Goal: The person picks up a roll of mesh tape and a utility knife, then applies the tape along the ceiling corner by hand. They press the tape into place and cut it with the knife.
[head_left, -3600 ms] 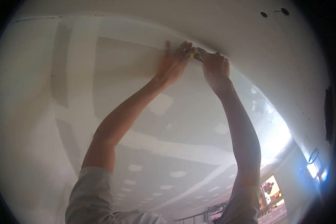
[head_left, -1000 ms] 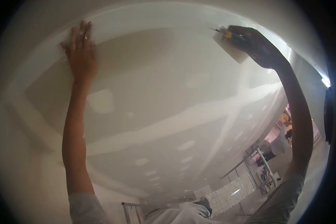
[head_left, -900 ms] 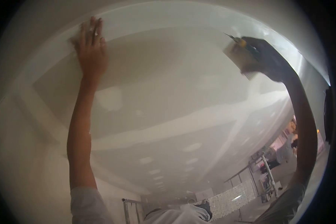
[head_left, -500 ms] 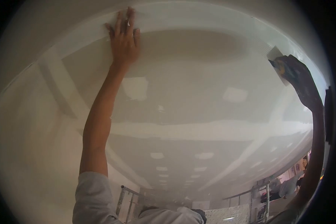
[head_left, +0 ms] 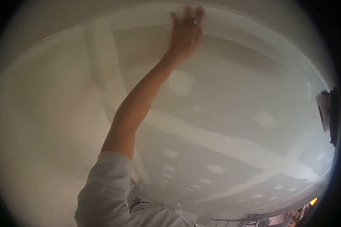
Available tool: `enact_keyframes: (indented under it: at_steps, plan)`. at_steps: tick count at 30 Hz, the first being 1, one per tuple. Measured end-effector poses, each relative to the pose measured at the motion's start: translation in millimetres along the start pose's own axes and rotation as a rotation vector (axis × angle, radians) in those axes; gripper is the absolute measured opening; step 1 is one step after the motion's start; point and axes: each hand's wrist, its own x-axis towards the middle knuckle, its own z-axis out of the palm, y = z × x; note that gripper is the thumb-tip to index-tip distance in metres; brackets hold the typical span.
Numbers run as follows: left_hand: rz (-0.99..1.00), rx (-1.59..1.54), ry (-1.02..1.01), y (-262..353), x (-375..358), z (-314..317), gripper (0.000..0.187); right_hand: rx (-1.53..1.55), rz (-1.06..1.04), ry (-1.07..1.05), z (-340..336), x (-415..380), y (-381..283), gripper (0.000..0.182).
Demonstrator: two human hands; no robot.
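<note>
My left hand (head_left: 186, 36) is raised with its fingers spread against the filled pale band (head_left: 147, 18) along the top edge of a plasterboard surface (head_left: 223, 90). A small whitish spot shows at its fingers, too blurred to name. My right hand is out of sight. At the far right edge a flat grey-brown piece (head_left: 323, 110) shows, possibly the blade of the putty knife; what holds it is hidden.
White filler patches (head_left: 181, 82) and a long filled joint (head_left: 208, 138) mark the board. A smooth pale surface (head_left: 45, 132) spans the left side. Metal rails (head_left: 231, 220) and cluttered things (head_left: 288, 219) lie at the bottom right.
The view has turned, so the board appears tilted and my left hand sits further right in it. My right hand, which held a putty knife against the board, has left the view.
</note>
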Motion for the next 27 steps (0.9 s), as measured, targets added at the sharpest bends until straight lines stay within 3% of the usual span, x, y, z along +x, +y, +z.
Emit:
enact_keyframes:
  at_steps: [3,7,10,11,12,13,15,16,18,20,21,23,25,27]
  plan:
    - [0.014,-0.069,-0.004,-0.2,1.1,1.1,0.058,-0.164,0.082,-0.118,-0.2,2.5,23.0,0.05]
    - [0.027,-0.089,0.043,-1.7,2.3,-5.6,0.056,0.094,-0.049,-0.06,16.6,-2.8,18.6,0.051]
    - [0.02,-0.06,0.05,-21.9,-8.8,-19.7,0.055,0.059,0.145,-0.13,15.7,-8.1,-4.8,0.053]
    - [0.015,-0.077,0.032,-38.3,-20.8,-13.2,0.058,-0.03,0.148,-0.107,18.6,-2.2,4.3,0.053]
    - [0.064,-0.077,0.145,-54.3,-31.8,-7.0,0.061,-0.044,0.048,-0.056,25.4,0.6,12.8,0.053]
    - [0.031,-0.069,0.119,-66.0,-41.7,-12.3,0.056,-0.063,-0.053,-0.005,32.5,3.9,21.5,0.054]
    - [0.08,-0.044,0.175,-91.9,-50.3,-17.7,0.058,0.052,-0.091,0.083,52.4,18.0,45.8,0.048]
    - [0.048,0.017,0.192,-104.4,-54.8,-28.8,0.052,-0.131,-0.107,0.163,57.0,17.6,50.1,0.051]
    - [0.063,0.037,0.386,-116.8,-52.2,-45.6,0.055,-0.083,0.099,0.133,57.9,13.9,13.6,0.05]
    - [0.036,0.066,0.387,-133.0,-59.7,-60.3,0.064,-0.087,-0.113,0.281,81.4,-1.3,34.9,0.043]
    - [-0.01,0.079,0.37,-119.2,-59.3,-70.7,0.063,-0.101,-0.217,0.354,93.2,-8.4,46.2,0.04]
    - [-0.054,0.319,0.124,-95.1,-70.4,-97.4,0.046,-0.105,-0.174,0.309,114.5,-41.7,12.1,0.038]
    - [-0.005,0.149,-0.003,-76.5,-99.9,-107.9,0.035,-0.129,-0.109,0.22,146.8,-79.6,-14.2,0.039]
    - [-0.206,-0.316,-0.253,-34.8,-157.1,-119.8,0.024,-0.077,-0.016,0.056,191.7,-117.9,-40.4,0.037]
